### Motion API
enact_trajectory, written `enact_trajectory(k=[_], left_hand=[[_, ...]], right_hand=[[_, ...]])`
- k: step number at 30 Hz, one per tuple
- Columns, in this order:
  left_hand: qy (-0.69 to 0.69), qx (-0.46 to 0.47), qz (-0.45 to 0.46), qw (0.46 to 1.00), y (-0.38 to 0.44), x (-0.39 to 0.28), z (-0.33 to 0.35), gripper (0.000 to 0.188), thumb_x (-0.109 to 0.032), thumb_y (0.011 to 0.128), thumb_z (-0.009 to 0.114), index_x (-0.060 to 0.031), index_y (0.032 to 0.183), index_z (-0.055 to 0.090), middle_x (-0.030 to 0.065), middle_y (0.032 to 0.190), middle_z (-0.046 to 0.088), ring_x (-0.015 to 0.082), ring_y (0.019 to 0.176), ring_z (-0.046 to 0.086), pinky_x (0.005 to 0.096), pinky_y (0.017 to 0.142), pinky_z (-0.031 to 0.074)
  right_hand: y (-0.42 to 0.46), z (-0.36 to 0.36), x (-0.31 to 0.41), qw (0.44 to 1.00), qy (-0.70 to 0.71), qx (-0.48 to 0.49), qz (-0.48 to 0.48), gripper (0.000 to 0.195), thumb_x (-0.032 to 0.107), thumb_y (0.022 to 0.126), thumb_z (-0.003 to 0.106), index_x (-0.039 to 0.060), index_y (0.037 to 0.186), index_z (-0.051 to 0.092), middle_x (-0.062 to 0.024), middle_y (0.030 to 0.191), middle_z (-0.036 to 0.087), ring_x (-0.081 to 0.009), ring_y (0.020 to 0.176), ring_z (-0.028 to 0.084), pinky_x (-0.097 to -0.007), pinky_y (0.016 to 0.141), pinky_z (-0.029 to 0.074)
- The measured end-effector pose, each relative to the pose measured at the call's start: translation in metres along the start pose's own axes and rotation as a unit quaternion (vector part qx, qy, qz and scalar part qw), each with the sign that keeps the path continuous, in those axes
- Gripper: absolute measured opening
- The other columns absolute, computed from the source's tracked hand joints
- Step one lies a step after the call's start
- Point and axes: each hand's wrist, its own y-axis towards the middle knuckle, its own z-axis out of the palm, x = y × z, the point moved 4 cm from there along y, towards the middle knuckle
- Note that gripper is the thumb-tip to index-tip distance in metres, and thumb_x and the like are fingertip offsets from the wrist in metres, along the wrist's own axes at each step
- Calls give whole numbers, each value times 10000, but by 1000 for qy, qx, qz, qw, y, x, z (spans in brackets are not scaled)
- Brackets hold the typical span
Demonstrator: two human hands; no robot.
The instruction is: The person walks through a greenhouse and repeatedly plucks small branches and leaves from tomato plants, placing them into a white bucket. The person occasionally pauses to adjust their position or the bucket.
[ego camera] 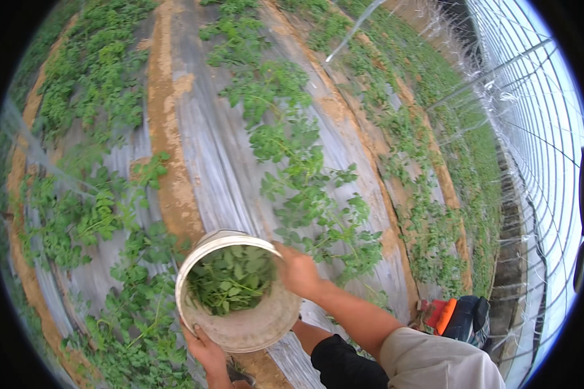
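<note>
A white plastic bucket (241, 335) is held tilted between my two hands, its mouth facing up towards the camera. Cut leafy green shoots (231, 279) lie inside it, gathered against the far wall. My right hand (299, 270) grips the rim at the upper right. At the lower left, my left hand (204, 347) clasps the rim, with the fingers partly hidden by the bucket. Below the bucket, a shoe and part of my bare leg show.
Leafy vine plants (301, 180) grow on plastic mulch film (214, 160) either side of a bare soil furrow (163, 107). Clear strings hang at upper left and top. Dark and orange items (460, 316) lie at lower right, near the greenhouse frame (535, 112).
</note>
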Motion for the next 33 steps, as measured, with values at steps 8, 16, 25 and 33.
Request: enact_trajectory(k=[8,16,25,33], left_hand=[[118,-18,58,991,-101,166,13,346,-233,1048,565,12,1292,564,184,1190,618,274,1108,608,404,916,500],[372,209,-112,898,-87,182,36,407,-179,1039,557,4,1397,490,190,1372,581,268,1242,579,388,1008,480],[442,439,-152,767,-165,200,28,306,-189,992,588,-9,1240,601,188,1245,649,290,1144,640,411,941,519],[460,469,-106,746,-194,281,50,246,-197,951,617,-20,1101,698,185,1132,710,311,1056,695,432,882,553]], right_hand=[[68,84,-58,993,23,78,89,388,144,1005,561,99,1389,522,-218,1171,672,-427,1036,656,-513,888,532],[70,81,-65,997,-7,35,66,382,157,990,584,123,1367,535,-207,1123,681,-426,979,673,-517,839,549],[59,88,-94,1000,16,10,3,350,137,1035,604,-83,1306,575,-217,1101,723,-240,981,675,-363,855,527],[88,109,-72,996,-23,45,-67,451,252,1019,612,-77,1327,584,-226,1169,705,-293,1043,656,-382,964,474]])
